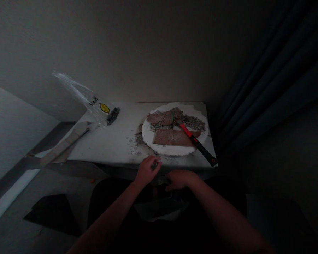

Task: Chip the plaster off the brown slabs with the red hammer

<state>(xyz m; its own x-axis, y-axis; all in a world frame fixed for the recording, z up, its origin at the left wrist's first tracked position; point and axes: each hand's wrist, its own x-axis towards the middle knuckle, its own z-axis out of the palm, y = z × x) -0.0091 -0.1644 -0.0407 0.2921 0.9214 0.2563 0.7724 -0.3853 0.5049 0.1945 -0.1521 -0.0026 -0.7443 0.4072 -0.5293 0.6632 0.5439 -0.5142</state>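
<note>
My left hand (pixel 147 170) is at the near edge of the white table (pixel 113 141), fingers pinched on a small pale thing I cannot make out. My right hand (pixel 179 179) lies just below the table edge, fingers curled over something dark and hidden. Beyond them a round white slab (pixel 172 150) carries brown flat boards (pixel 172 137), broken brown pieces (pixel 165 117) and grey rubble (pixel 194 122). A red and black hammer (pixel 197 143) lies across the slab, its handle pointing to the table's near right corner.
A clear plastic bag (pixel 91 102) with a yellow label and dark bits stands at the table's far left. Flat beige strips (pixel 66 143) lean off the left edge. Grey crumbs (pixel 136 141) scatter left of the slab. A dark curtain (pixel 270 88) hangs at right.
</note>
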